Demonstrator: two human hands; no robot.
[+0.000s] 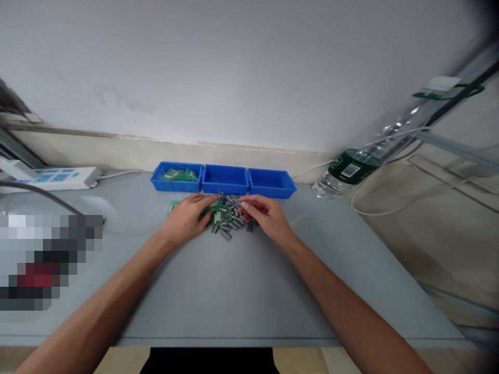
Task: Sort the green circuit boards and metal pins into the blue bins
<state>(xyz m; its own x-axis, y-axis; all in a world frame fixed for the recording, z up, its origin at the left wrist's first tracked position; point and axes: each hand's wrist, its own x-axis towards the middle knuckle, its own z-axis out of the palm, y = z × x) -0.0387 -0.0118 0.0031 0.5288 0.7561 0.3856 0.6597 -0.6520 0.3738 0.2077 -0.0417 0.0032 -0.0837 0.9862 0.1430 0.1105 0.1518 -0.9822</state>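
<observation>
green pieces (221, 215): thin, jumbled | metal cylinders (226, 235): short, shiny grey | left fingers (209, 200): wide | right fingers (254, 211): narrow, grip unclear

From here I see a pale wall (241, 72) across the upper frame. A grey worktop (226, 301) stands against its cream base band (249, 151); grey bars (460, 151) cross the right.

Place: workshop, small-parts bench type; exact premises could not be determined. Indicated as follows. A grey worktop (234, 291) was set across the centre and lower frame. Three small blue bins (225, 180) were ranged in a row at centre. Green flat pieces (222, 215) and short metal cylinders (236, 223) were heaped loosely below them. A white power strip (66, 178) was laid at the left edge. Metal framing (448, 147) was seen at right, beside a plain pale wall (249, 78).
</observation>
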